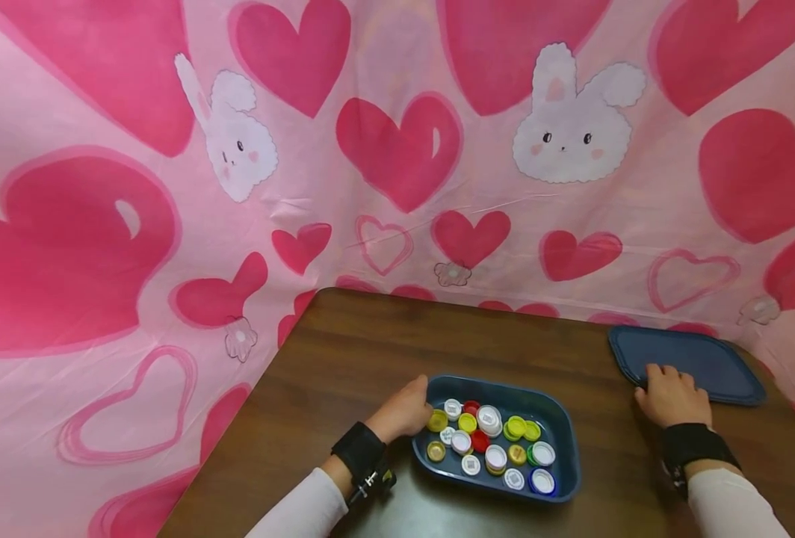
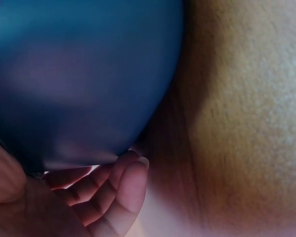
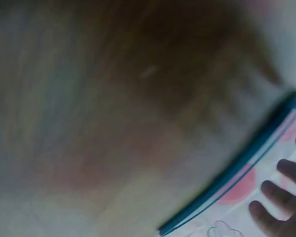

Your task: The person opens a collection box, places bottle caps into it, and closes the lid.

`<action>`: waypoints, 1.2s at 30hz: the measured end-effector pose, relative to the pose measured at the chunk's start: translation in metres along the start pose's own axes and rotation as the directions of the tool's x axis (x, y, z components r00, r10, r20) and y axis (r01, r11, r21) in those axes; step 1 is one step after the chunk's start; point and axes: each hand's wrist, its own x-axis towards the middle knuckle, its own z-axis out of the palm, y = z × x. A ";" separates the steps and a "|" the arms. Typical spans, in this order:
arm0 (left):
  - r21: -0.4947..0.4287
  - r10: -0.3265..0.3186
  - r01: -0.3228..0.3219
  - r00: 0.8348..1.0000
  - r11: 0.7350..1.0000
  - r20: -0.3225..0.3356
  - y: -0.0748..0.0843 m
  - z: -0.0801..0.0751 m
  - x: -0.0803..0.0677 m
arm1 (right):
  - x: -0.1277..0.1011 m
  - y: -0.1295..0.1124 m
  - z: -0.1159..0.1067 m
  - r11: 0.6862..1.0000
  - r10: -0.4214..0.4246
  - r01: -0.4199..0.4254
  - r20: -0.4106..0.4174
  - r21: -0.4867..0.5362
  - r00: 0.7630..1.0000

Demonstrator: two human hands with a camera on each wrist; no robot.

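blue plastic tray [image 1: 565, 448] sits near the front edge of a dark wooden table [image 1: 344, 359], filled with a loose heap of bottle caps [image 1: 492, 441] in white, yellow, red, green and blue. the person's left hand [image 1: 404, 411] grasps the tray's left end, fingers curled against its outer wall and under the rim; the left wrist view shows those fingers [image 2: 123, 182] tucked beneath the blue wall [image 2: 78, 74], close up. the tray stands flat on the table, not lifted as far as can be seen.

to the right and a little farther away lies a flat blue lid [image 1: 700, 366], matching the tray and well apart from it. the right hand [image 1: 669, 396] rests on the lid's near left edge with fingers spread and fairly straight, pressing or touching rather than gripping. the right wrist view is badly blurred, so it probably shows the lid's edge [image 3: 236, 168] as a blue stripe with the fingertips [image 3: 286, 170] beside it, but little more.

both wrists wear black bands over white sleeves. a pink cloth [image 1: 101, 224] printed with red hearts and white rabbits hangs behind and around the table.

judging by the layout, the caps are already gathered in the tray and the tray is steadied; the lid is touched but not yet picked up, and the tray stands uncovered.
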 end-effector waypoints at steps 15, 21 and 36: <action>-0.007 -0.003 0.003 0.999 1.000 0.034 0.000 0.005 0.001 | -0.005 0.003 0.021 0.972 -0.205 0.172 -0.218 -0.160 0.954; -0.005 0.015 -0.015 1.000 1.000 0.015 0.001 0.004 0.003 | 0.000 0.014 0.004 0.974 -0.206 0.163 -0.310 -0.160 0.928; -0.038 -0.001 0.001 1.000 0.999 0.016 0.000 0.001 0.002 | -0.002 0.022 -0.052 0.975 -0.221 0.153 -0.656 -0.160 0.721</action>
